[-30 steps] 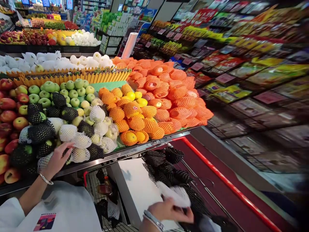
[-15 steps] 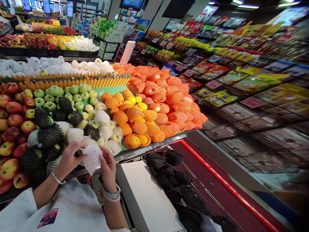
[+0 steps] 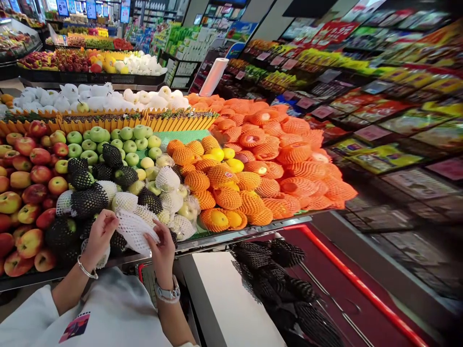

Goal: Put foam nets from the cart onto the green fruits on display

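Note:
Between my two hands a white foam net [image 3: 135,232] is stretched out, with its mesh holes showing. My left hand [image 3: 102,233] pinches its left end, and my right hand [image 3: 162,248] grips its right end. Behind and beside the net lie fruits in white nets [image 3: 168,179] and fruits in black nets [image 3: 88,201]. Green apples [image 3: 97,135] are piled farther back, and red apples [image 3: 34,193] fill the left side. Orange-netted fruits [image 3: 220,180] lie to the right of my hands.
A metal display edge [image 3: 246,231] runs in front of the fruit. Below it are a white box [image 3: 224,294], a heap of black nets [image 3: 271,270] and a red rail [image 3: 354,277]. Packaged goods [image 3: 383,159] line shelves at the right.
The white net was bunched up between my hands and is now spread wider and flatter. The view has shifted, so the displays appear farther right.

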A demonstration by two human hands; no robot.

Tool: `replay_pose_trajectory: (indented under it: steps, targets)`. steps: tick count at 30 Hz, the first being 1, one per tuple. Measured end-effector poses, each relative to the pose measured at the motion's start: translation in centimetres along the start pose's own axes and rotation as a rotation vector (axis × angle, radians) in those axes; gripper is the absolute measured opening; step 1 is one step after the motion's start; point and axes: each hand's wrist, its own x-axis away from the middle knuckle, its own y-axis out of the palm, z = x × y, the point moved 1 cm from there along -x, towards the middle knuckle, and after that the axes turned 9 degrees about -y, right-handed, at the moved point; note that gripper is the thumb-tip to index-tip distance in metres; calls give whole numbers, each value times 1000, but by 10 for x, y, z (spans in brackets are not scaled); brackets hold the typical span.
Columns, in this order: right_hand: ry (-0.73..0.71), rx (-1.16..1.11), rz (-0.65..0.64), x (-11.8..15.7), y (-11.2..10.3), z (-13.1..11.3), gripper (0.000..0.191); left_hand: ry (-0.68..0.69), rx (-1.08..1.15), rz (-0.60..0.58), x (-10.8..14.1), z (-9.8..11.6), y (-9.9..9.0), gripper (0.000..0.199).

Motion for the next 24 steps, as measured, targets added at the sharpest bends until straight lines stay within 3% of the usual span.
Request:
replay_pose_trajectory:
  steps: [2, 5, 7, 9, 12, 15, 18, 24]
  targets:
    - [-63, 37, 70, 2, 0, 2, 29, -92, 78, -118, 3, -4, 1, 28]
    - [-107, -1, 76, 5, -1, 3, 22, -310, 313, -329, 8, -11, 1, 30]
    - [-116, -37, 48, 7, -1, 2, 18, -427, 403, -411, 11, -16, 0, 30]
    - [-141, -74, 15, 8, -1, 0, 15, -466, 359, -459, 12, -20, 0, 30]
    - [-205, -156, -26, 8, 0, -4, 12, -419, 224, -509, 10, -23, 4, 32]
    - [-184, -202, 26, 4, 1, -7, 11, -329, 144, -554, 10, -22, 11, 37]
    - [-167, -141, 54, -1, 4, -6, 12, -224, -2, -598, 11, -29, 11, 25]
    - [-102, -110, 230, -3, 7, 0, 20, -63, -196, -429, 16, -43, -8, 41]
